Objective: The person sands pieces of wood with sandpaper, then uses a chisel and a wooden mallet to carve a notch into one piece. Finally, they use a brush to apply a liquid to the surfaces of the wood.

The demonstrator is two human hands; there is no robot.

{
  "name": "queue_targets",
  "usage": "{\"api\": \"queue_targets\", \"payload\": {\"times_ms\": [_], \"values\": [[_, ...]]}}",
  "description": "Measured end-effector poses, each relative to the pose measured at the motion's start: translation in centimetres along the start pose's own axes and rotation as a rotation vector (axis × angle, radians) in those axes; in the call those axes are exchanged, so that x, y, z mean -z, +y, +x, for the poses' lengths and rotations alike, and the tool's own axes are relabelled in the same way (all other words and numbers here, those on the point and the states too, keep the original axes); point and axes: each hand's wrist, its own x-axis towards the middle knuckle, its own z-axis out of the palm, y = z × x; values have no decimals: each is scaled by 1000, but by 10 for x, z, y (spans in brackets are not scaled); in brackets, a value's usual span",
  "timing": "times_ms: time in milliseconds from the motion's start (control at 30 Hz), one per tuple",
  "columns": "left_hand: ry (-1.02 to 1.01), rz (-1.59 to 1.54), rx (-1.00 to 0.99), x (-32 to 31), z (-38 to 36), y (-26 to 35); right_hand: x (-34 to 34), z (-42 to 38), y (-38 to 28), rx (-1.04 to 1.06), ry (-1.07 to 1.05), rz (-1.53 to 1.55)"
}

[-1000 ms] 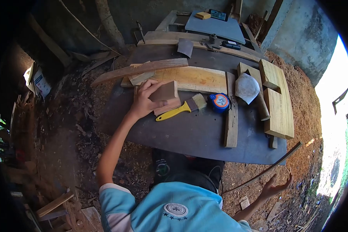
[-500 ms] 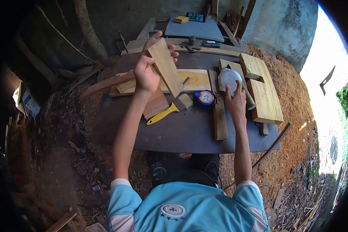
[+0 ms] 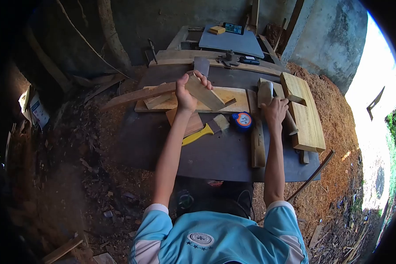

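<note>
My left hand (image 3: 188, 97) is closed around a short flat wooden block (image 3: 205, 93), held tilted above a longer pale board (image 3: 238, 100). My right hand (image 3: 275, 110) grips the near end of a pale, rounded disc-like piece (image 3: 265, 91), now seen nearly edge-on. A round wooden bar (image 3: 290, 124) lies beside that hand, partly covered by it. Between my forearms are a blue and orange tape measure (image 3: 242, 120) and a yellow-handled brush (image 3: 200, 133). The brush lies beside a reddish-brown wood piece (image 3: 193, 125).
A narrow wooden strip (image 3: 257, 147) lies left of my right forearm. Notched thick timber (image 3: 310, 123) stands along the right side of the dark table (image 3: 215, 158). Behind are a grey board (image 3: 231, 42), a phone (image 3: 233, 28) and a small wooden block (image 3: 217, 30). Sawdust covers the ground.
My left hand has lowered the wooden block toward the board and tilted it flatter. The pale disc in my right hand has turned from face-on to nearly edge-on. The view has shifted slightly.
</note>
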Motion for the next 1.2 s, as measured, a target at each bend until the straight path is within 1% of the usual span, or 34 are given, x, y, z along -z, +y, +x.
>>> {"api": "queue_targets", "payload": {"times_ms": [33,133,167,200,233,267,300,333,367,400,433,500,533,600,633,667,700,733,767,800,833,867,933,967,1033,1133,1167,1200], "values": [[-18,22,11,2,-2,1,-3,-1,-2,83,56,128],[-55,43,9,4,-1,3,10,-6,-27,201,-40,482],[-62,42,5,4,0,2,21,-14,-44,274,15,706],[-17,122,-23,3,2,3,34,-24,-59,246,-64,835],[28,201,-46,-1,3,4,47,-37,-76,314,-48,890],[71,278,-67,-5,5,2,57,-41,-91,323,-183,985],[55,330,-228,-8,10,-3,63,-51,-104,396,-226,967],[97,438,-309,-12,10,-4,54,-52,-116,540,-195,1053],[138,545,-392,-16,11,-5,34,-55,-120,527,-265,1089],[181,653,-477,-20,10,-4,28,-57,-126,515,-338,1125],[187,634,-447,-23,6,-2,27,-57,-126,444,-394,1118],[205,689,-459,-32,-3,-1,34,-58,-129,321,-513,1103],[217,721,-464,-35,-9,-2,44,-62,-133,406,-440,1149],[226,778,-581,-39,-10,-5,61,-65,-138,578,-283,1235],[226,793,-623,-42,-11,-6,52,-63,-134,576,-294,1249],[222,807,-651,-43,-18,-9,36,-61,-127,493,-389,1232],[218,795,-624,-41,-24,-11,12,-58,-117,375,-531,1191],[209,777,-603,-38,-27,-12,7,-55,-113,259,-659,1142],[194,756,-589,-35,-26,-12,7,-61,-109,274,-609,1188],[175,732,-594,-34,-17,-11,23,-63,-118,308,-547,1235],[169,786,-664,-35,-15,-13,40,-65,-126,480,-380,1243],[195,814,-671,-37,-14,-15,43,-69,-130,480,-376,1417],[236,887,-655,-42,-20,-15,15,-72,-127,496,-208,1311],[258,892,-658,-43,-20,-13,4,-75,-119,350,-314,1281],[235,879,-630,-36,-17,-10,-10,-71,-102,76,-506,1216],[205,865,-592,-31,-14,-7,-16,-69,-84,98,-423,1257],[201,875,-585,-30,-15,-6,-33,-69,-81,114,-290,1287],[195,887,-583,-30,-15,-5,-34,-68,-78,83,-330,1284]]}}
